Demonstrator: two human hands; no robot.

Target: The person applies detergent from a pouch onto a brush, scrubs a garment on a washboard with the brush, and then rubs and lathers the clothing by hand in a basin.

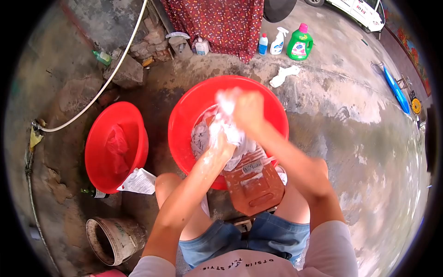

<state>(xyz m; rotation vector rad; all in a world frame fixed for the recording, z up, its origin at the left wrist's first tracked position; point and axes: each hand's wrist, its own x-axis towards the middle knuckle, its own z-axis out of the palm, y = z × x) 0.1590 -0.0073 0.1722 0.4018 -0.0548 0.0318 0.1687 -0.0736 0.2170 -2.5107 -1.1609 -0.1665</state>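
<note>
A wet white cloth (233, 135) is bunched over the upper end of a brown ribbed washboard (254, 184), which leans into a large red basin (182, 122). My left hand (224, 147) is closed on the cloth's lower part, its fingers mostly hidden by fabric and suds. Higher up, my right hand (249, 113) makes a fist around another part of the cloth, blurred by motion. Greyish patterned fabric (200, 137) lies in the basin, left of my hands.
A second red basin (94, 138) with red fabric in it tilts at left, above a dirty bucket (117, 240). Behind stand a green detergent jug (300, 45), a spray bottle (278, 42) and a small bottle (263, 45). A white sock-like cloth (284, 76) and a hose (108, 81) lie nearby.
</note>
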